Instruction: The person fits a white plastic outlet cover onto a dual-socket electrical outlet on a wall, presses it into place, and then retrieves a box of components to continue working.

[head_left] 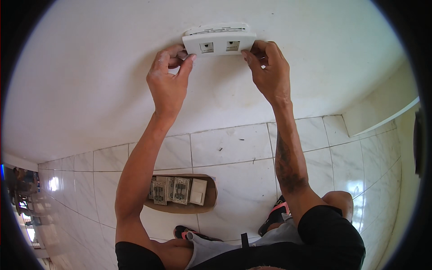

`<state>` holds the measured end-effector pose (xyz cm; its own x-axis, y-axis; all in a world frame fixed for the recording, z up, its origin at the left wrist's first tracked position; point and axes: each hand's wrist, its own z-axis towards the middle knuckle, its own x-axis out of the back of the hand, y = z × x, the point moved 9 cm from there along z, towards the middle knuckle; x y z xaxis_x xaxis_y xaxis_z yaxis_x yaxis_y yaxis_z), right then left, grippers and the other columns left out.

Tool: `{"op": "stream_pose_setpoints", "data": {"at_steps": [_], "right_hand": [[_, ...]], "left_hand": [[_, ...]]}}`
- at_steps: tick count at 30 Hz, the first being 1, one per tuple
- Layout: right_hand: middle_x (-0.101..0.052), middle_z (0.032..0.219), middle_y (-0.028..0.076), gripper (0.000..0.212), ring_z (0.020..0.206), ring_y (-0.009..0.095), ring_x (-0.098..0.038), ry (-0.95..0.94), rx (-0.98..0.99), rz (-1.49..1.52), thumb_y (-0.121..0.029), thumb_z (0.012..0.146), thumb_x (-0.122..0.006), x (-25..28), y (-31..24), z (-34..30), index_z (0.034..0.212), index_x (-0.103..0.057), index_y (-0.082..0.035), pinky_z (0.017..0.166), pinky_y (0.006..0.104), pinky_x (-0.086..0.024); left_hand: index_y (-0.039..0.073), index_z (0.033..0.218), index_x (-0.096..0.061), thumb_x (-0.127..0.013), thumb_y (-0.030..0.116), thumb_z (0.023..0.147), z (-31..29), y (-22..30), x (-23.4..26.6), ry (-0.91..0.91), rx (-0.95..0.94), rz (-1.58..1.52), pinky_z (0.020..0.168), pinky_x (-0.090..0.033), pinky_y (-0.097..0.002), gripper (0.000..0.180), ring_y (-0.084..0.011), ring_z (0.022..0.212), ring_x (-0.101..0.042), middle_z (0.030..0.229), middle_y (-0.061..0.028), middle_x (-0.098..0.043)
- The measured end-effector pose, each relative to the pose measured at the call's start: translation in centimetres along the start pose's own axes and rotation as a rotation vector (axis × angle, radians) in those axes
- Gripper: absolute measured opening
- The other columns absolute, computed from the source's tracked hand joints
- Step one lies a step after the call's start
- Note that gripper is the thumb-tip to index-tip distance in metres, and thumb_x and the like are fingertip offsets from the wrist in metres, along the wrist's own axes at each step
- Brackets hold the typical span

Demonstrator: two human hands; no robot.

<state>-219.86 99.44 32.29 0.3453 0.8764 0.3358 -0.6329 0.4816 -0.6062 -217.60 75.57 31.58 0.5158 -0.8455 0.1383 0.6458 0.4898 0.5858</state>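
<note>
Pinching is applied by the left grip and the right grip to opposite ends of the white faceplate, each grip spread only slightly. The faceplate is held just before the white mount on the wall. Below, electrical fittings are contained in a box on the tiled floor.

The left forearm and the tattooed right forearm are reaching forward, converging slightly from wider-set elbows. The left hand is pinching, its thumb opposing curled fingers, pale smudges showing on its back; the right hand is mirroring that pinch, its thumb pointing inward, its fingers bending
</note>
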Motion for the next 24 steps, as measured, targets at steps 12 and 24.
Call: {"op": "stream_pose_setpoints", "data": {"at_steps": [12,24], "right_hand": [[-0.068,0.099,0.015,0.020,0.081,0.024,-0.070,0.195,-0.030,0.001,-0.013,0.092,-0.075,0.1,-0.2,-0.4,0.100,-0.063,0.002,0.070,0.0349,-0.056],[-0.072,0.091,0.014,0.032,0.080,0.019,-0.071,0.201,-0.404,0.195,-0.026,0.097,-0.071,-1.8,1.6,-2.1,0.101,-0.062,0.004,0.073,0.0340,-0.056]], "left_hand": [[-0.006,0.115,-0.062,-0.075,0.003,0.092,0.1,0.1,-0.6,-0.005,0.270,-0.157,0.080,-0.058,-0.0259,0.029,-0.0156,0.089,-0.072,0.102,-0.0112,-0.070],[-0.004,0.105,-0.069,-0.076,0.012,0.093,-2.6,-1.0,-0.8,0.170,0.447,-0.104,0.078,-0.054,-0.0246,0.021,-0.0139,0.084,-0.071,0.093,-0.0087,-0.073]]}}
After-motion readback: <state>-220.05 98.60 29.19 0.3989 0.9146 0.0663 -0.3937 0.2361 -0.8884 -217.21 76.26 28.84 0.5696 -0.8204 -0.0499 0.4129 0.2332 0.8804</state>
